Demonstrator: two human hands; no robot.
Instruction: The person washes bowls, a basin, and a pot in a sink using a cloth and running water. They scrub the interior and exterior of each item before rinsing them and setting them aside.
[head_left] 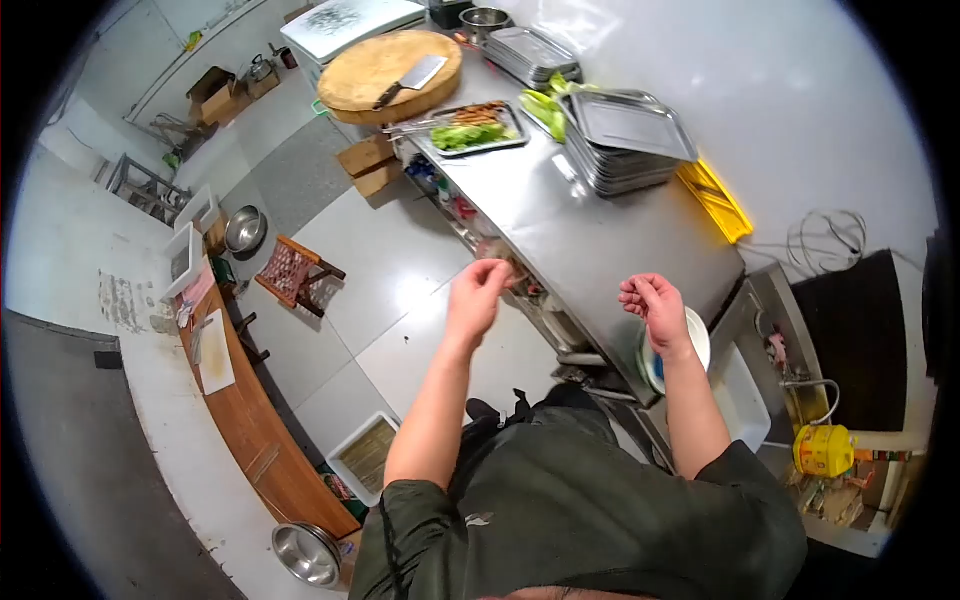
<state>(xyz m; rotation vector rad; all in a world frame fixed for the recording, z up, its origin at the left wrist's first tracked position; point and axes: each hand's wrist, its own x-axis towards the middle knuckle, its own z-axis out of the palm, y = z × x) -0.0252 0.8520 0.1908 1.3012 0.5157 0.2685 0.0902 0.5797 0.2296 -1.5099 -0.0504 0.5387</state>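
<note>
My left hand (480, 292) is raised in the air just off the front edge of the steel counter (580, 250). Its fingers are curled and pressed together at the tips, and no object shows in them. Over the counter's near right corner, my right hand (655, 308) is loosely closed with the thumb against the curled fingers, likewise with nothing visible in it. A white bowl (697, 337) is partly hidden behind my right wrist. Farther along the counter, a metal tray (520, 138) bears green lettuce (468, 136) and browned skewers (482, 113).
Stacked metal trays (640, 125) and a yellow grater (715, 200) lie along the wall. A cleaver (422, 74) rests on a round chopping block (350, 75). To my right is a sink (775, 320). On the floor stand a small stool (290, 272) and a white tub (345, 450).
</note>
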